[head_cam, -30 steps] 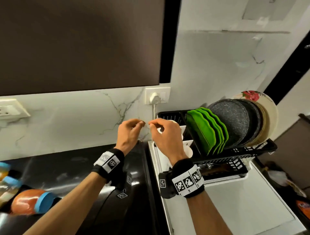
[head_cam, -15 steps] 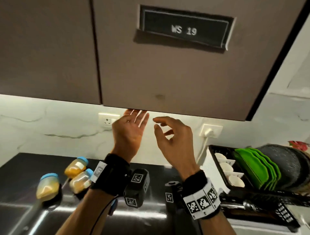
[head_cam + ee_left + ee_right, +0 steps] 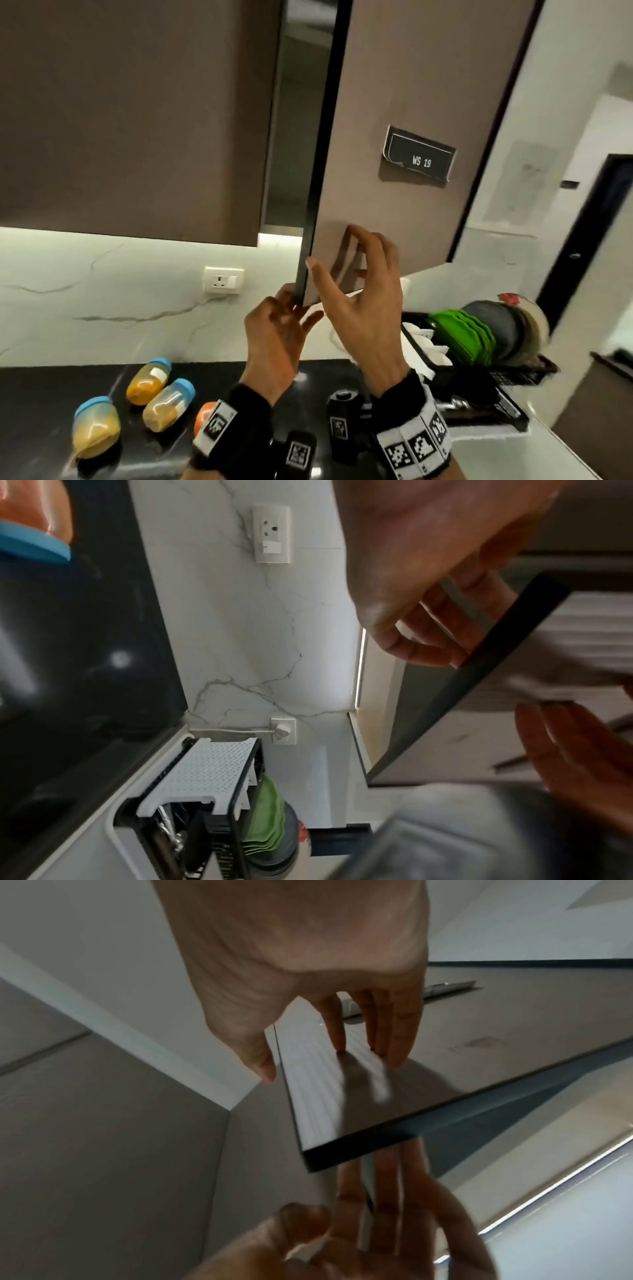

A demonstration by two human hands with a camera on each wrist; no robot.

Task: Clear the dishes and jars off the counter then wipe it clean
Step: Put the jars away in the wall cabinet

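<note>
Several blue-lidded jars of yellow and orange powder lie on the black counter; one orange jar is half hidden behind my left wrist. Above them the brown cabinet door labelled WS 19 stands partly swung open. My left hand hooks its fingers behind the door's lower left corner. My right hand lays straight fingers flat on the door's front face, with the thumb beside the door's edge. Neither hand holds a jar.
A black dish rack at the right holds green plates, dark plates and white cups. A wall socket sits on the marble backsplash. The neighbouring cabinet door on the left is closed. A dark doorway lies far right.
Both hands rose from the dish rack to the cabinet's lower edge. The WS 19 door, closed half a second ago, has swung outward, with my left fingers now behind its corner.
</note>
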